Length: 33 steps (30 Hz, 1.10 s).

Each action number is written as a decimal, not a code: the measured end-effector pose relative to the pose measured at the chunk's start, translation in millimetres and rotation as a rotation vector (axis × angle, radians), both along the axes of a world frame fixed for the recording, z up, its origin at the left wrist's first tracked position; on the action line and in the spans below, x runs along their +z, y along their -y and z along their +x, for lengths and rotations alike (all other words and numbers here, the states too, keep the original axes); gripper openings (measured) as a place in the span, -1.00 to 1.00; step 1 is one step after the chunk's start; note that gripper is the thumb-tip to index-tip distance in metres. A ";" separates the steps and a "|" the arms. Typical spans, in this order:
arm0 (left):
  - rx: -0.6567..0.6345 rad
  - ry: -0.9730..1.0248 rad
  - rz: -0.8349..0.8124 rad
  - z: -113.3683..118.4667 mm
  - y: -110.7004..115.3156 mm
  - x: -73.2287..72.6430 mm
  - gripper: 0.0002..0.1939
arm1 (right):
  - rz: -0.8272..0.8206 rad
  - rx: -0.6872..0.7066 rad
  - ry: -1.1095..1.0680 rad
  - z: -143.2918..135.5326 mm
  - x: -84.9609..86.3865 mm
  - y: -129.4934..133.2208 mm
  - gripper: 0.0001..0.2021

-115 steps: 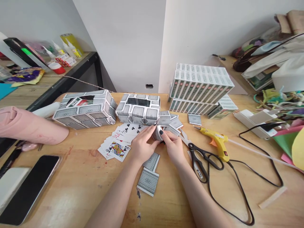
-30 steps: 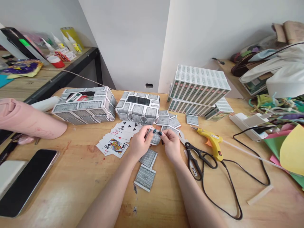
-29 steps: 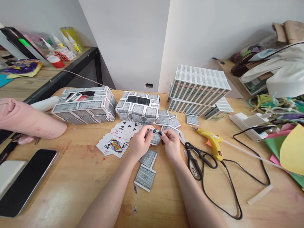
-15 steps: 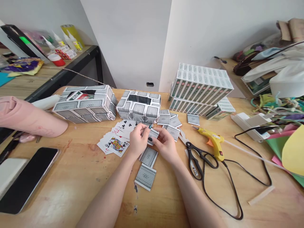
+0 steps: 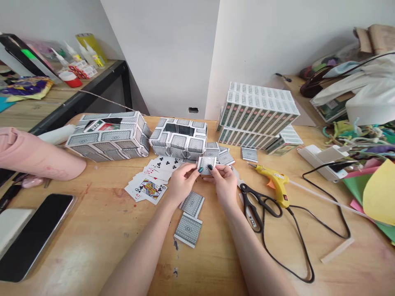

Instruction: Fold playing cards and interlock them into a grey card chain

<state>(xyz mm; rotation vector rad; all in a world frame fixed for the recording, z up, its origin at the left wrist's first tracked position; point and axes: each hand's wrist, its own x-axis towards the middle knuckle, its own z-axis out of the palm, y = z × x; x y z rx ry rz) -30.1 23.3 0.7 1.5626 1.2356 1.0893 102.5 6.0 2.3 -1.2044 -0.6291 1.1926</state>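
Observation:
Between them, my left hand (image 5: 182,181) and my right hand (image 5: 224,181) pinch a folded card (image 5: 207,165) by its lower edge, its patterned grey back showing. Two folded cards lie on the table nearer to me, the front one (image 5: 188,229) partly over the other (image 5: 192,204). Left of my left hand are overlapping face-up playing cards (image 5: 151,188), a queen of clubs on top. More folded cards (image 5: 226,157) lie behind my right hand. A box covered in folded cards (image 5: 179,139) stands behind my hands, with a larger one (image 5: 109,137) to its left.
Black scissors (image 5: 253,209) and a yellow glue gun (image 5: 277,185) with a looping cord lie at the right. Card packs (image 5: 259,111) are stacked behind. A white power strip (image 5: 322,164) sits farther right. A phone (image 5: 37,236) and a pink roll (image 5: 40,156) lie left.
The folded card is now upright with its back in fuller view, slightly farther right. Both hands have shifted and turned around it. The whole view has moved slightly.

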 end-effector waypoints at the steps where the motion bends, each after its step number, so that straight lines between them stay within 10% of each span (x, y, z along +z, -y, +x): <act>1: 0.015 0.022 -0.029 0.0 -0.7 -1.8 -0.74 | 0.011 0.020 0.021 -0.6 -0.1 0.2 -0.69; 24: -0.005 -0.112 -0.065 -0.4 3.9 -7.0 -0.81 | -0.031 -0.052 0.439 -2.8 -9.8 5.3 -0.80; 33: 0.059 -0.089 -0.068 2.4 6.5 6.1 -0.70 | 0.054 0.391 0.139 -10.8 9.8 12.6 -0.70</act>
